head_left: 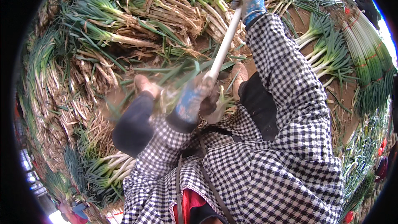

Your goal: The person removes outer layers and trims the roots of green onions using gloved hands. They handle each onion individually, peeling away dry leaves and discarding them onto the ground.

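A long white Welsh onion stalk (228, 39) runs slantwise between my hands and past the top edge of the picture. My right hand (248, 1), in a blue flowered work glove with dark fingers, is closed around its upper part. My left hand (197, 95), gloved alike and blurred by motion, grips the lower end near my lap. Blurred green leaves (177, 74) and pale, thin peelings (219, 112) are about the left hand; which of them it holds is not clear. The stalk's lower tip is hidden by that hand.
Unpeeled Welsh onions with dry, earthy skins (161, 12) lie heaped ahead, more (59, 99) to the left. Peeled ones (323, 53) lie on bare soil at right, beside bundles tied with red bands (367, 53). Another peeled pile (115, 169) is by my left side. My shoes flank the peelings.
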Demonstrator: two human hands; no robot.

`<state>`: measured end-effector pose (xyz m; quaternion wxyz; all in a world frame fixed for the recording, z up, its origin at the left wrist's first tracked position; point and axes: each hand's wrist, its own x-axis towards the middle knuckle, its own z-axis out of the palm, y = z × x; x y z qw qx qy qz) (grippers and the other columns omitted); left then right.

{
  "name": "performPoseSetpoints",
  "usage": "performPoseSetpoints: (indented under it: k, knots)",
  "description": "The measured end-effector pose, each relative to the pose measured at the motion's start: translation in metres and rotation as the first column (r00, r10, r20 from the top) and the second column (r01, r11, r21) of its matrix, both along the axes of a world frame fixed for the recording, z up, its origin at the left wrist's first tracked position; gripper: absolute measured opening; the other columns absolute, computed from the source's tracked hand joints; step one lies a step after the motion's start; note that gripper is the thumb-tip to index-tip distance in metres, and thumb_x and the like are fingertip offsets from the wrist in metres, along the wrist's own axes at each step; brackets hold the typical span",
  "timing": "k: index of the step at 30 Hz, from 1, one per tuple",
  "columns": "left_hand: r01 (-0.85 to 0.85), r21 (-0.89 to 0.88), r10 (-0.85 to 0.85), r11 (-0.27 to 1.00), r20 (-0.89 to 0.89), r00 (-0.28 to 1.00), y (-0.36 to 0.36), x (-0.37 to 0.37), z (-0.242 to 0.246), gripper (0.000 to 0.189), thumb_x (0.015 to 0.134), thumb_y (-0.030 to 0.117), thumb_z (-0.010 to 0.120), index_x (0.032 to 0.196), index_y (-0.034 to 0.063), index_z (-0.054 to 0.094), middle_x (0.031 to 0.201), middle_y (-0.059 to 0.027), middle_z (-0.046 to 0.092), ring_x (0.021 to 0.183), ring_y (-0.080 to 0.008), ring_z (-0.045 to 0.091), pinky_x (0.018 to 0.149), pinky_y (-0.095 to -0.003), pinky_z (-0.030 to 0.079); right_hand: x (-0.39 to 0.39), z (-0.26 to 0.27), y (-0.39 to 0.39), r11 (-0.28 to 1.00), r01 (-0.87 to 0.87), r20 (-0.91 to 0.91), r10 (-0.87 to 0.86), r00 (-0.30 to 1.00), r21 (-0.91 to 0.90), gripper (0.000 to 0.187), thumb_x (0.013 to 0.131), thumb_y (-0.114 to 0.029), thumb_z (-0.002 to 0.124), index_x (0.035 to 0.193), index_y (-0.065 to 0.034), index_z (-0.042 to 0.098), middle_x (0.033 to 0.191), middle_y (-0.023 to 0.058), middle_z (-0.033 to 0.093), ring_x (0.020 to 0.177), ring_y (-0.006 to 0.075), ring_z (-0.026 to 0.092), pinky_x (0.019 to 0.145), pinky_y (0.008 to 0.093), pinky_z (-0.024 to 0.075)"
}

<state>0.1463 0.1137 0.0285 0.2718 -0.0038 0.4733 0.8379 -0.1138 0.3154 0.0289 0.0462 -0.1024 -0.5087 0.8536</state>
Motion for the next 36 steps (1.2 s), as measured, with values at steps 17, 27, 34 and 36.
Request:
performPoseSetpoints:
  k: [17, 27, 34, 36]
  knots:
    - [0.051, -0.719, -0.103, 0.693, -0.029, 0.994, -0.086, 0.037, -0.094, 0.051, 0.098, 0.045, 0.057, 0.12, -0.0016, 0.054, 0.087, -0.0137, 0.069, 0.068, -0.0192, 0.064, 0.056, -0.0282, 0.05, -0.045, -0.046, 0.355, 0.927, 0.36, -0.594, -0.231, 0.771, 0.107, 0.02, 0.084, -0.013, 0.069, 0.103, -0.0088, 0.064, 0.07, -0.002, 0.057, 0.052, 0.0123, 0.052, 0.04, 0.0245, 0.0391]
    - [0.113, -0.928, -0.517, 0.354, -0.093, 0.851, -0.097, -0.053, -0.115, 0.05, 0.093, 0.035, 0.065, 0.129, 0.0007, 0.057, 0.121, -0.0217, 0.06, 0.112, -0.0358, 0.059, 0.097, -0.0423, 0.047, 0.082, -0.118, 0.575, -0.039, -0.164, 0.087, -0.714, 0.694, 0.986, 0.032, 0.1, -0.033, 0.05, 0.117, -0.0075, 0.06, 0.087, 0.0065, 0.066, 0.077, 0.0235, 0.062, 0.067, 0.0371, 0.0509]
    - [0.036, -0.92, 0.088, 0.389, 0.076, 0.993, -0.206, -0.118, -0.177, 0.048, 0.094, 0.036, 0.064, 0.126, 0.0011, 0.058, 0.116, -0.0209, 0.063, 0.103, -0.0325, 0.062, 0.089, -0.0416, 0.05, 0.041, -0.195, 0.346, 0.486, -0.312, 0.26, 0.174, 0.95, 0.816, 0.025, 0.099, -0.023, 0.061, 0.117, -0.0057, 0.061, 0.091, 0.0032, 0.062, 0.073, 0.011, 0.056, 0.061, 0.0271, 0.049]
    - [-0.025, -0.902, 0.357, 0.431, 0.145, 0.923, -0.25, -0.13, -0.211, 0.047, 0.095, 0.037, 0.063, 0.125, 0.0012, 0.059, 0.115, -0.0207, 0.064, 0.101, -0.0316, 0.064, 0.087, -0.0415, 0.051, 0.042, -0.186, 0.26, 0.389, -0.645, 0.483, 0.439, 0.758, 0.658, 0.025, 0.098, -0.019, 0.063, 0.117, -0.0036, 0.063, 0.089, 0.0022, 0.064, 0.07, 0.01, 0.057, 0.063, 0.0257, 0.0491]
